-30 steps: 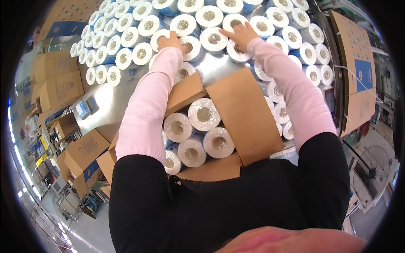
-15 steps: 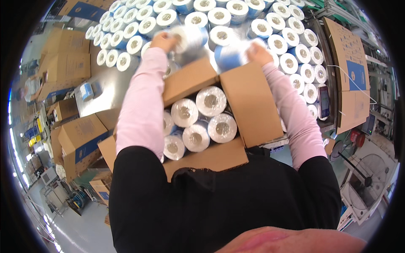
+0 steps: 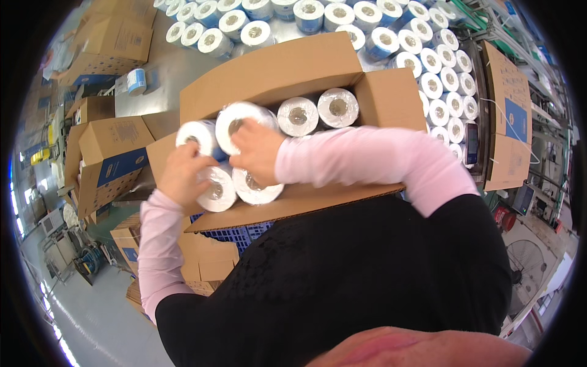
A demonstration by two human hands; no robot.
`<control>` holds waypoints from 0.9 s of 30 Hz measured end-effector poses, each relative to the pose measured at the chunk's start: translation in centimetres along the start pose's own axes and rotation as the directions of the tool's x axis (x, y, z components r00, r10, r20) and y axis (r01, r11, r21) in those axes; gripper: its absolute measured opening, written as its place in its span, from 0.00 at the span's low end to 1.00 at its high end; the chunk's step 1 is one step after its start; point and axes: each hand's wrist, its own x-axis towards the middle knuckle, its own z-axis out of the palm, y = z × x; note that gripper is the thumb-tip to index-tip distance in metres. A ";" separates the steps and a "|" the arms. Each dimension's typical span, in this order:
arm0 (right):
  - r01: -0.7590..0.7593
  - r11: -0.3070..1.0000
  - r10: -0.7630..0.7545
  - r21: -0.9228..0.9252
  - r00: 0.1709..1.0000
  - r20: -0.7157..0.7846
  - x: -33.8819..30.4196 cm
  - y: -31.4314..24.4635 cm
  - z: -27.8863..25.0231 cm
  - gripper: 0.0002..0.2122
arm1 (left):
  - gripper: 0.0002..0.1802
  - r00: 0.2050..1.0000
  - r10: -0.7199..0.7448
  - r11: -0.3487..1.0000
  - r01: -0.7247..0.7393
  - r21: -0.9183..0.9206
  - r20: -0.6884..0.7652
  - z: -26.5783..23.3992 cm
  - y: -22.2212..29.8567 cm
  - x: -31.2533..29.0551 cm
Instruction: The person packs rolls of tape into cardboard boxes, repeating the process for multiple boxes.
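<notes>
An open cardboard carton (image 3: 272, 70) stands in front of my body, its flaps spread, with plastic-wrapped paper rolls inside. My right hand (image 3: 260, 150) reaches across and grips a white paper roll (image 3: 243, 112) at its core; this roll is tilted, sits higher than the others and is slightly blurred. At the carton's left end my left hand (image 3: 180, 174) has its fingers curled on another roll (image 3: 194, 131), near the core. Just below the hands are two more rolls, one a wrapped roll (image 3: 217, 194). Farther right stand an upright roll (image 3: 298, 116) and its neighbour (image 3: 338, 108).
Many blue-and-white rolls (image 3: 309, 18) cover the metal table beyond the carton. A single roll (image 3: 136, 81) stands apart at the left. Other cartons (image 3: 116, 153) are at the left. A phone (image 3: 471, 144) lies by the right edge, near a floor fan (image 3: 526, 266).
Both hands have come from the table's rolls back into the carton, each with a roll. My right arm now crosses leftward. The view has shifted, showing more of the carton.
</notes>
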 end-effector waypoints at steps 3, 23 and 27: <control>-0.053 0.999 0.053 0.004 0.993 -0.103 0.8 -0.2 5.8 0.20 | 0.21 0.994 -0.051 0.990 0.063 -0.123 0.099 2.0 -1.4 0.7; -0.982 0.130 0.979 0.136 0.105 -0.177 -23.7 41.4 0.5 0.26 | 0.32 0.998 0.013 0.975 -0.026 0.220 0.061 14.3 3.9 54.8; -0.993 -0.118 0.983 0.001 -0.117 -0.141 -17.9 42.6 2.0 0.29 | 0.26 0.978 -0.150 0.946 0.099 0.310 0.144 10.6 4.7 53.3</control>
